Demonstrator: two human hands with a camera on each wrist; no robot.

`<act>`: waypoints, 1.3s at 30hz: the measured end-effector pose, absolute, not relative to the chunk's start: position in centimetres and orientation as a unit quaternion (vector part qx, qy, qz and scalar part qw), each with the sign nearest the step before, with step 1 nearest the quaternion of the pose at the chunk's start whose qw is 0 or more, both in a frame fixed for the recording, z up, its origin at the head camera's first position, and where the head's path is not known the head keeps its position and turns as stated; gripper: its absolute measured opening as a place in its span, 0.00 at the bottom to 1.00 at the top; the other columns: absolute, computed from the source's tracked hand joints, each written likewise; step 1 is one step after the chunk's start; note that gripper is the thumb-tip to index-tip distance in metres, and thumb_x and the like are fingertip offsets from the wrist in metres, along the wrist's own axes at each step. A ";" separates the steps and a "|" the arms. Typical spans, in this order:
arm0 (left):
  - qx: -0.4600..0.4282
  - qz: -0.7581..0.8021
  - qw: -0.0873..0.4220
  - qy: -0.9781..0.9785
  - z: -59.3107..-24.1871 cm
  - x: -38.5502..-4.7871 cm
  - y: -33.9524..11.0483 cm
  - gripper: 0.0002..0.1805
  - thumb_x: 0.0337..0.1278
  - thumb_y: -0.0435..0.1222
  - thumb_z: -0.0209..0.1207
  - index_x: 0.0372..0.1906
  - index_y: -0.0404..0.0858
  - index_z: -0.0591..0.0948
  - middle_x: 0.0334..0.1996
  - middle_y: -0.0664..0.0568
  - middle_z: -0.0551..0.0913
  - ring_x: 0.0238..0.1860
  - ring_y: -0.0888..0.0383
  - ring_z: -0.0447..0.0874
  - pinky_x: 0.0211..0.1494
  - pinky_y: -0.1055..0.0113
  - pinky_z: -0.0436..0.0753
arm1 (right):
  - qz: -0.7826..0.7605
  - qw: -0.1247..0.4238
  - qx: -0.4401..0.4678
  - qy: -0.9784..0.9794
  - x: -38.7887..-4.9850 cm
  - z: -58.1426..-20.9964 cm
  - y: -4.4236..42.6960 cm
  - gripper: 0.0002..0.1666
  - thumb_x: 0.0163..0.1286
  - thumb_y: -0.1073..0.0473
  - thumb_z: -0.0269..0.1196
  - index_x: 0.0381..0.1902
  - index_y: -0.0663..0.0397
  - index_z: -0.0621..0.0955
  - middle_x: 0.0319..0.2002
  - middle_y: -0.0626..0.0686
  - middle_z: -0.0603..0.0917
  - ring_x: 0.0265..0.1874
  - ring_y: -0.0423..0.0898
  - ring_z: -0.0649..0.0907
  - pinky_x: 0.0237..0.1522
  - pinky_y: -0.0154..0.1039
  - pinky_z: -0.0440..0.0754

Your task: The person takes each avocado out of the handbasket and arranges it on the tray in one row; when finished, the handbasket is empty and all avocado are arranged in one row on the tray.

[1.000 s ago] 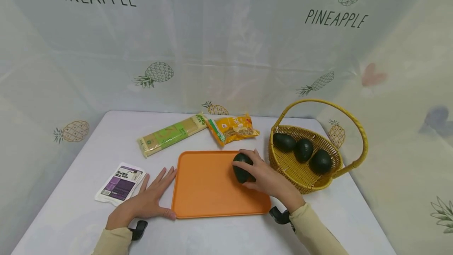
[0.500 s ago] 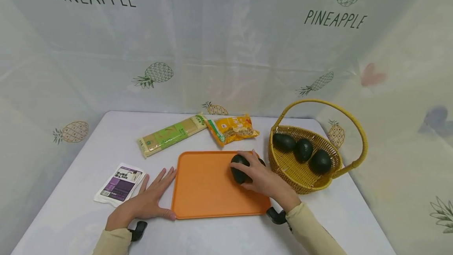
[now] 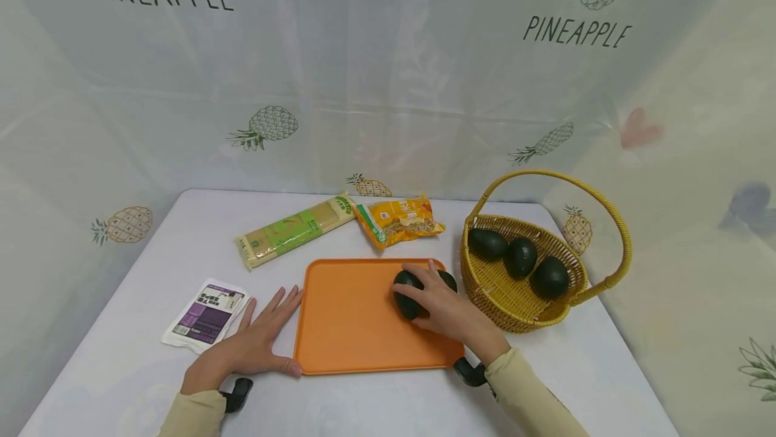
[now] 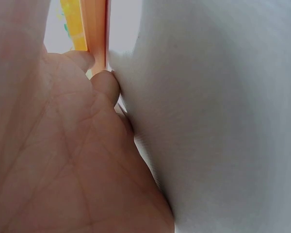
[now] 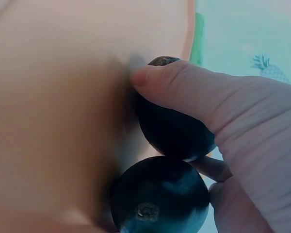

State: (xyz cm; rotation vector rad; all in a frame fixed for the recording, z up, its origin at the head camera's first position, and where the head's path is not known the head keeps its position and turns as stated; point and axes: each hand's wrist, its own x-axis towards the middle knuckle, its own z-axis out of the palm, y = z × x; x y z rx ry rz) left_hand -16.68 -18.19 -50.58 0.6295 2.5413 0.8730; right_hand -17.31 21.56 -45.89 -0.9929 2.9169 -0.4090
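My right hand (image 3: 451,312) grips a dark green avocado (image 3: 407,294) low over the right half of the orange tray (image 3: 345,316). I cannot tell whether it bears on the tray. A second avocado (image 3: 447,280) shows just behind the hand, partly hidden by it. In the right wrist view the thumb lies across the held avocado (image 5: 172,128), and the other avocado (image 5: 157,194) sits close against it. With fingers spread, my left hand (image 3: 251,346) rests on the table along the tray's left edge, its thumb and fingertips touching the rim. Its palm fills much of the left wrist view.
Right of the tray stands a yellow wicker basket (image 3: 512,306) with a tall handle and three avocados inside. Behind the tray lie a green-labelled noodle pack (image 3: 297,229) and an orange food bag (image 3: 400,221). A white-and-purple packet (image 3: 206,314) lies beside the left hand.
My right hand has shifted slightly left and toward me with the avocado. The second avocado, hidden a second ago, has come into view behind it. The left hand has stayed put.
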 end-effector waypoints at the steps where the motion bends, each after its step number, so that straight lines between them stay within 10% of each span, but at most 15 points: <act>1: 0.224 0.311 0.190 0.904 -50.6 -16.7 -18.2 0.78 0.36 0.63 0.82 0.89 0.46 0.47 0.90 0.42 0.44 0.89 0.33 0.32 0.82 0.25 0.21 | -0.128 0.015 -0.320 0.939 -17.3 -45.9 21.5 0.42 0.64 0.59 0.80 0.74 0.43 0.77 0.81 0.64 0.64 0.78 0.83 0.62 0.68 0.71 0.81; 39: 0.227 0.311 0.192 0.903 -51.0 -16.8 -18.3 0.78 0.37 0.62 0.82 0.89 0.46 0.47 0.90 0.42 0.43 0.89 0.32 0.31 0.81 0.25 0.19 | -0.094 0.013 -0.317 0.944 -16.5 -45.1 21.3 0.46 0.65 0.56 0.80 0.78 0.42 0.74 0.82 0.62 0.66 0.73 0.82 0.71 0.56 0.61 0.91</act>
